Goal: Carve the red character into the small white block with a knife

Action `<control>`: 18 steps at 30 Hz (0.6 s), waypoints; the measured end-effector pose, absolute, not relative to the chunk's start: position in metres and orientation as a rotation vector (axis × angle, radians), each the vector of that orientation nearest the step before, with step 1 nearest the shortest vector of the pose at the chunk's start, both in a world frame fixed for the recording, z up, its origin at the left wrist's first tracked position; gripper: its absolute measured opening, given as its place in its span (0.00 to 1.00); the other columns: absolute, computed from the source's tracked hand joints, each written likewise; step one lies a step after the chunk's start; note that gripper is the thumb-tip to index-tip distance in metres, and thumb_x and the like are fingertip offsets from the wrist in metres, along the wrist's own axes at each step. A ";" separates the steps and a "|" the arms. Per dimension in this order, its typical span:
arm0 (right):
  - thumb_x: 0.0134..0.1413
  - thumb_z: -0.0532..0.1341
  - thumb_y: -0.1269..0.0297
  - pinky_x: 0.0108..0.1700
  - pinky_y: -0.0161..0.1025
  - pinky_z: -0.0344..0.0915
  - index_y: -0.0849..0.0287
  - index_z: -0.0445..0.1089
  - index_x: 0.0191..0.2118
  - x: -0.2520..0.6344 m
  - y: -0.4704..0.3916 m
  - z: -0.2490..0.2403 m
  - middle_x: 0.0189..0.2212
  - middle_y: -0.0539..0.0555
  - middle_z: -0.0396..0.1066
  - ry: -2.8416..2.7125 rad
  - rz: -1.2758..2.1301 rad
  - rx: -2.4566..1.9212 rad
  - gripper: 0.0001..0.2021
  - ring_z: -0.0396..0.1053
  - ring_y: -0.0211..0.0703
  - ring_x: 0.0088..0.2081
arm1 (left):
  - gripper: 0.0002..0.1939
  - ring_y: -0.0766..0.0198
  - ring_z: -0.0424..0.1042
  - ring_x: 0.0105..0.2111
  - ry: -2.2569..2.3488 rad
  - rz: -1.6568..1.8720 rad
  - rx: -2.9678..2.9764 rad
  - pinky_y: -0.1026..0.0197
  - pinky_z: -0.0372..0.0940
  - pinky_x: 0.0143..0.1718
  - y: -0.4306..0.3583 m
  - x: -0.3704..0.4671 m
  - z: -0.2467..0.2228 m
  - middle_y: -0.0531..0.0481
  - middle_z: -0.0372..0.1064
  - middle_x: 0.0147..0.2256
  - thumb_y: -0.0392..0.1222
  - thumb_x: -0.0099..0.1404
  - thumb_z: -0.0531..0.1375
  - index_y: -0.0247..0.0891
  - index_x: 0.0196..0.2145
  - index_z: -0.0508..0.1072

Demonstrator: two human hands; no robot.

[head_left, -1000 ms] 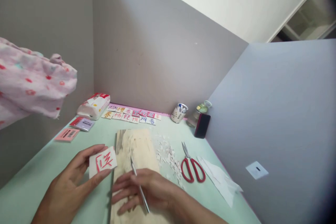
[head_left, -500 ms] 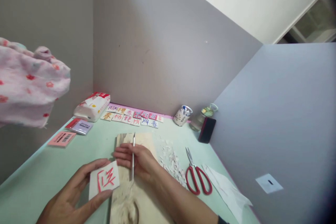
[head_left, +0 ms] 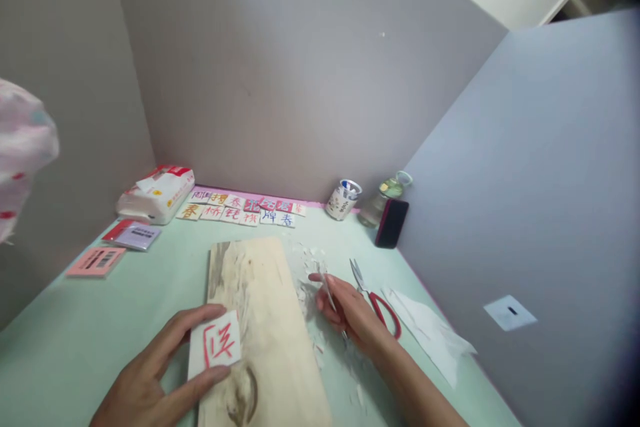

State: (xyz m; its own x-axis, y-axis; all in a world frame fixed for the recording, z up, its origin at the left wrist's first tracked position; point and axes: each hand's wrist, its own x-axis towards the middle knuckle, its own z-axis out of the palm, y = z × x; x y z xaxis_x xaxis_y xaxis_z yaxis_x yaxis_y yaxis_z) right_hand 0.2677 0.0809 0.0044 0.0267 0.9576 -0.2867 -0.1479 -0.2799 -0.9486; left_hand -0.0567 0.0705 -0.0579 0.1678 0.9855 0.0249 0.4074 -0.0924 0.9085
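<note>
Between thumb and fingers, my left hand (head_left: 165, 367) grips a white square tile (head_left: 215, 345) marked with a red character, held at the left edge of a wooden board (head_left: 270, 327). My right hand (head_left: 345, 310) is closed around a thin metal carving knife (head_left: 327, 290), to the right of the board and over white shavings (head_left: 305, 257). Red-handled scissors (head_left: 384, 315) lie just beyond that hand, their handles partly hidden by it.
Two rows of character tiles (head_left: 231, 214) lie along the back. Beside them stand a tissue pack (head_left: 160, 193), a can (head_left: 343, 200), a glass jar (head_left: 373, 209) and a phone (head_left: 393, 223). Packets (head_left: 96, 261) lie left; a white tissue (head_left: 430, 330) lies right.
My right hand has moved right with the knife, from over the board to the shavings. The tile in my left hand has shifted slightly right. The view has turned a little.
</note>
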 end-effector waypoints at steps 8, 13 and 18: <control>0.56 0.67 0.46 0.23 0.33 0.55 0.61 0.75 0.46 0.277 0.039 0.006 0.27 0.48 0.69 -1.068 1.298 -1.429 0.23 0.58 0.33 0.22 | 0.24 0.52 0.70 0.59 1.077 0.793 2.114 0.52 0.66 0.61 0.103 -0.004 -0.008 0.51 0.69 0.59 0.57 0.67 0.61 0.54 0.58 0.68; 0.58 0.65 0.57 0.29 0.34 0.58 0.61 0.77 0.45 0.269 0.026 -0.002 0.23 0.49 0.70 -1.252 1.203 -1.485 0.15 0.62 0.36 0.25 | 0.36 0.46 0.64 0.61 0.893 0.449 2.372 0.48 0.61 0.63 0.145 0.004 -0.015 0.44 0.67 0.60 0.47 0.57 0.68 0.46 0.62 0.66; 0.64 0.59 0.65 0.32 0.36 0.60 0.55 0.78 0.51 0.261 0.018 -0.005 0.31 0.53 0.73 -1.726 0.835 -1.470 0.14 0.67 0.39 0.31 | 0.23 0.49 0.70 0.43 0.871 0.089 2.475 0.53 0.65 0.46 0.163 0.005 0.017 0.47 0.70 0.40 0.42 0.46 0.71 0.39 0.41 0.73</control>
State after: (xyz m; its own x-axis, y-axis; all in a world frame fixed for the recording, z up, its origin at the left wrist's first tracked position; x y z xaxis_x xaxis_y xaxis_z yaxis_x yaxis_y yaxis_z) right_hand 0.2612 0.0179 -0.0052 -0.1007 0.9891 0.1070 0.5302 0.1444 -0.8355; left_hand 0.0048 0.1633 0.0174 0.7919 0.6018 -0.1040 0.5682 -0.6636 0.4866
